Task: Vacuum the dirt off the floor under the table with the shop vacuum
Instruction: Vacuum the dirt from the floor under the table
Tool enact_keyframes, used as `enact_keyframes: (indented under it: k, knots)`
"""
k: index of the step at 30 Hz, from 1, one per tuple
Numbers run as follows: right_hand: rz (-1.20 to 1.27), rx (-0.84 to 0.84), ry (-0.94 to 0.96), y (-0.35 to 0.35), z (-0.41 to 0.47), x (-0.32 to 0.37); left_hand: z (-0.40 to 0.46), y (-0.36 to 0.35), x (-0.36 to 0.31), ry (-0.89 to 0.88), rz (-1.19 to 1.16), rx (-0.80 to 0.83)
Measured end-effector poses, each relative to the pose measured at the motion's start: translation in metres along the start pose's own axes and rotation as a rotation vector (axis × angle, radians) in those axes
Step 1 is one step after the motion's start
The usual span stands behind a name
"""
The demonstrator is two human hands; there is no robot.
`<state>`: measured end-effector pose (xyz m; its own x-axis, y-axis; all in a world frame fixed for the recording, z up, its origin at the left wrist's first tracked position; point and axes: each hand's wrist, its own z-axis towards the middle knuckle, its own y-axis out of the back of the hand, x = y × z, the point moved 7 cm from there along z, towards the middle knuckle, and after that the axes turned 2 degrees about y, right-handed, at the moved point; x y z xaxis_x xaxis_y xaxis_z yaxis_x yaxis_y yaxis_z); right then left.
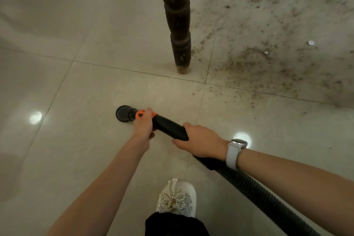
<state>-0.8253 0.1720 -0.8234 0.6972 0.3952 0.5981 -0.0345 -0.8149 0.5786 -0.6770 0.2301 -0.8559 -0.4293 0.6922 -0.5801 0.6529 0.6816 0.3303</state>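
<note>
Head view: nearest you, your white beaded shoe (177, 198) stands on the tiled floor (76, 159). Your right hand (199, 142) has its fingers wrapped round the black vacuum wand (168, 125); your left hand (143, 123) grips its orange collar (141, 114) behind the round nozzle (123, 113). Farther off, dirt (268, 63) spreads right of the table leg (179, 25).

No text, label, brand, number or sign can be read anywhere in the head view. The vacuum nozzle (132, 114), the hose (254, 188), the watch (238, 144) and the shoe (177, 199) show no legible marking, and the watch face is turned away.
</note>
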Motion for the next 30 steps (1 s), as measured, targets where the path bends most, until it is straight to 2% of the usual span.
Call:
enact_keyframes:
  k: [6, 8, 11, 15, 24, 30]
  knots:
    - [-0.085, -0.213, -0.118, 0.021, -0.043, -0.017, -0.022, -0.047, -0.015, -0.003, 0.077, 0.190]
    - [-0.063, -0.203, -0.179, 0.023, -0.057, -0.031, -0.032, -0.066, -0.013, -0.007, 0.120, 0.270]
    - [0.099, -0.131, -0.247, 0.016, -0.069, -0.047, -0.046, -0.087, -0.003, -0.012, 0.254, 0.351]
    - [0.174, -0.182, -0.286, 0.009, -0.069, -0.048, -0.062, -0.103, 0.016, -0.013, 0.415, 0.447]
    - [0.370, -0.210, -0.307, 0.013, -0.072, -0.070, -0.051, -0.121, 0.020, -0.058, 0.362, 0.413]
    - [0.287, -0.294, -0.345, 0.031, -0.065, -0.078, -0.050, -0.140, -0.004, -0.154, 0.468, 0.462]
